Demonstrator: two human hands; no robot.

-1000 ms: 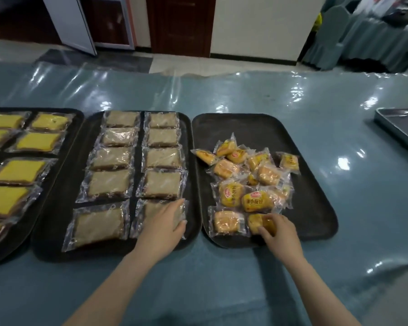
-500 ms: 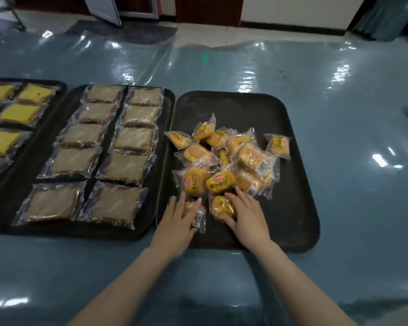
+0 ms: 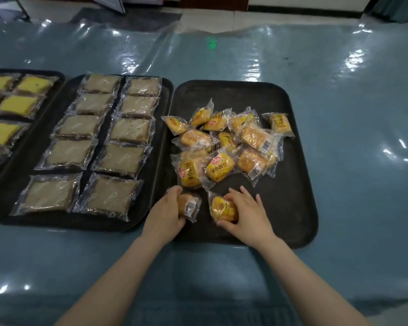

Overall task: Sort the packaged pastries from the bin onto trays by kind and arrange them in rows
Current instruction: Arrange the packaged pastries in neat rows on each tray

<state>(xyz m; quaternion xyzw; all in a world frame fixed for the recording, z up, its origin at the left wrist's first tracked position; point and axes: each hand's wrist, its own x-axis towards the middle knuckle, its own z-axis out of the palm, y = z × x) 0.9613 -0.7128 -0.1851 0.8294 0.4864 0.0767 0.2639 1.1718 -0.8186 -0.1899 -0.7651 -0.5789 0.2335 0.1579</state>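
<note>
Three dark trays lie side by side on the table. On the right tray (image 3: 292, 208) a loose heap of small yellow bread packs (image 3: 219, 167) sits in its middle. At that tray's near left corner my left hand (image 3: 166, 212) grips one bread pack (image 3: 189, 206) lying barcode up. Beside it my right hand (image 3: 247, 214) holds another bread pack (image 3: 223, 208), thumb at its near edge and fingers over its right side. The middle tray (image 3: 156, 184) carries two rows of brown cake packs (image 3: 125, 158). The left tray (image 3: 57, 83) holds yellow cake packs (image 3: 18, 105), partly cut off by the frame.
A clear plastic sheet covers the blue-green table (image 3: 363, 161). The far edge of the table meets a tiled floor (image 3: 245, 17). No bin shows in this view.
My left hand left the brown cake pack on the middle tray and came to a bread pack at the right tray's near left corner. My right hand stayed on its bread pack.
</note>
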